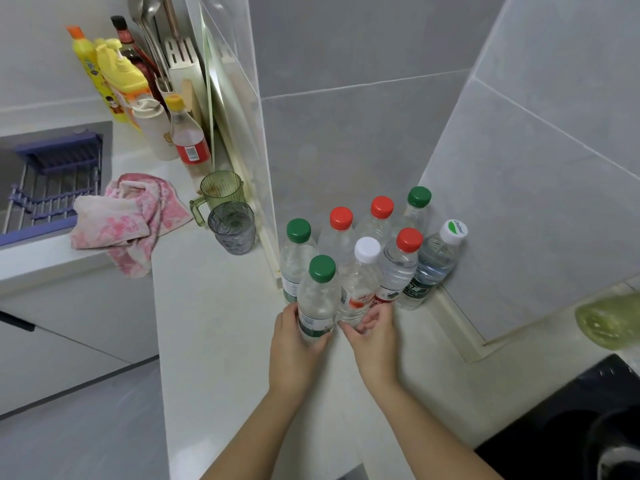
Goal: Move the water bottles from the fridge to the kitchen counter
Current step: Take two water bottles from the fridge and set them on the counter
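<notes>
Nearest me, my left hand point(298, 344) grips the front green-capped bottle point(318, 299) standing on the counter point(214, 323); my right hand point(374, 336) curls round the base of the white-capped bottle point(358, 282) beside it. Six more water bottles point(398, 268) stand behind, against the tiled wall point(346, 140).

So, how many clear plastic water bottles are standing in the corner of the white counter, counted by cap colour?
Clear plastic water bottles with green caps: 3
Bottles with red caps: 3
Bottle with plain white cap: 1
Bottle with white cap bearing a green mark: 1
Total: 8
</notes>
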Motion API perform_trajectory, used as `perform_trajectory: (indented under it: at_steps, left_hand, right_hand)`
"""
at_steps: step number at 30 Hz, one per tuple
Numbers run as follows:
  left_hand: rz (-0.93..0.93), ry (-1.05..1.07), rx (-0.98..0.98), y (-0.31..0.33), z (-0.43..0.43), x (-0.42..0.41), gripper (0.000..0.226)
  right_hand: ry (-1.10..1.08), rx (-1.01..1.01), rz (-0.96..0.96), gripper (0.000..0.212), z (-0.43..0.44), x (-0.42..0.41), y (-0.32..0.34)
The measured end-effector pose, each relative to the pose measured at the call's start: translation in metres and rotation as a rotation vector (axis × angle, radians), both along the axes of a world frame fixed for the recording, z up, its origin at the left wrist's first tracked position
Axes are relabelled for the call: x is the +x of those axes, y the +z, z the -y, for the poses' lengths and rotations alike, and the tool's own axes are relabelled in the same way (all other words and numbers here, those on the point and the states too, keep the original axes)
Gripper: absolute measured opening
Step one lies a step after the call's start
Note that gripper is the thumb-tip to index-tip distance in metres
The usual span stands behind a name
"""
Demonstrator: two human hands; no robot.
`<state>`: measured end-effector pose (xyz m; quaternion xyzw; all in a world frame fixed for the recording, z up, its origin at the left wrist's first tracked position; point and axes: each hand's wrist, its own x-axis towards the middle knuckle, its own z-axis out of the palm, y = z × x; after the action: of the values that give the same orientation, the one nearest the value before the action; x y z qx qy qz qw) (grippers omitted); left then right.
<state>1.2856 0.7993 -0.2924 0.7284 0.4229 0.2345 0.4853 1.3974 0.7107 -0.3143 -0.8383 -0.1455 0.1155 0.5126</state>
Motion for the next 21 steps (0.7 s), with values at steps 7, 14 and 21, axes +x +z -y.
perform_trajectory:
  at_steps: [7,14,21]
  left_hand:
    - [0.065,-0.016,0.103,0.006,-0.005,0.000,0.072]
    - [0.067,-0.037,0.131,0.004,-0.006,-0.002,0.073]
    - [0.003,-0.129,0.056,0.003,-0.022,-0.002,0.066]
  right_hand:
    - [0.076,0.009,-0.002,0.047,0.005,0.010,-0.002]
    - [0.145,0.053,0.019,0.036,0.022,0.015,0.004]
    - [-0.132,0.020,0.016,0.056,0.044,0.057,0.019]
